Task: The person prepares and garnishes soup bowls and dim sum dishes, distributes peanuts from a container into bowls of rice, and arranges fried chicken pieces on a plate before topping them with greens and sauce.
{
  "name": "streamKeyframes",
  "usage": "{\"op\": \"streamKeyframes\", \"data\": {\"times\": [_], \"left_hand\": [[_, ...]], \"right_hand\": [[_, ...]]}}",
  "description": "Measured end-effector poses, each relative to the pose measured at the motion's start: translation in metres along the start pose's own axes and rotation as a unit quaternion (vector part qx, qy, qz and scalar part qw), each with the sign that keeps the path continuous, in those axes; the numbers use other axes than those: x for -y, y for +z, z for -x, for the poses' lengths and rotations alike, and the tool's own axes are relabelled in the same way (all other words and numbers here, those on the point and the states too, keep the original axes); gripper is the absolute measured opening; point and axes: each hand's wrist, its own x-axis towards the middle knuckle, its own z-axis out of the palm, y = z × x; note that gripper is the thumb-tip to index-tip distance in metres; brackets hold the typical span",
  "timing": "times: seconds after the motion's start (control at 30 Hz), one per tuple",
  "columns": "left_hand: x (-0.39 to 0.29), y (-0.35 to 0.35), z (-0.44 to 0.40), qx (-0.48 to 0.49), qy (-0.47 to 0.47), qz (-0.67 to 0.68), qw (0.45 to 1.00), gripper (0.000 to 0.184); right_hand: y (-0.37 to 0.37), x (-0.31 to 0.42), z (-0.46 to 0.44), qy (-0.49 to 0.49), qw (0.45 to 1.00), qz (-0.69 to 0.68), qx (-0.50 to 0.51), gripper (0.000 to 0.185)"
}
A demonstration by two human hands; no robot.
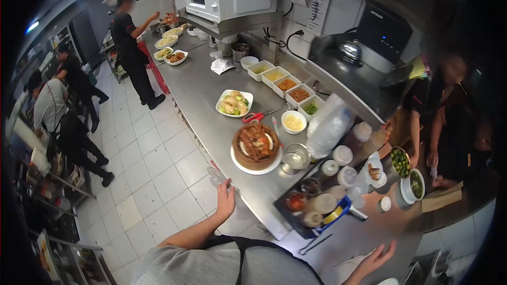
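My left hand (226, 200) is beside the counter's front edge, its fingers closed on a small, clear plastic item (215, 176) whose kind I cannot make out. Just beyond it, a round steamer basket (257, 162) of meat in brown sauce sits on a white plate (238, 165). A metal container (295, 159) stands to the basket's right. Down at the lower right, my right hand (376, 259) is held with its fingers spread and nothing in them. Below that hand lies something flat and white (353, 265), partly hidden.
Red-handled scissors (253, 117), a dish of dumpling-like pieces with greens (234, 103) and a bowl of pale shreds (293, 122) sit behind the basket. Several sauce bottles crowd a dark tray (285, 220). Tongs (316, 245) lie in front. Co-workers stand left and right.
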Motion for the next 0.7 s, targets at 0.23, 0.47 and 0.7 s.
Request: {"op": "streamKeyframes", "data": {"times": [0.23,0.47,0.7], "left_hand": [[0.024,-0.126,-0.146,0.068,0.129,0.116,0.982,0.026],[0.009,-0.158,-0.269,0.073,0.174,0.184,0.965,0.023],[0.034,-0.189,-0.299,0.092,0.103,0.265,0.954,0.024]], "right_hand": [[0.105,0.195,0.059,-0.053,0.984,-0.17,-0.021,0.024],[0.205,0.335,0.055,-0.288,0.946,-0.081,0.128,0.006],[0.425,0.392,0.026,-0.42,0.799,-0.116,0.414,0.008]]}}
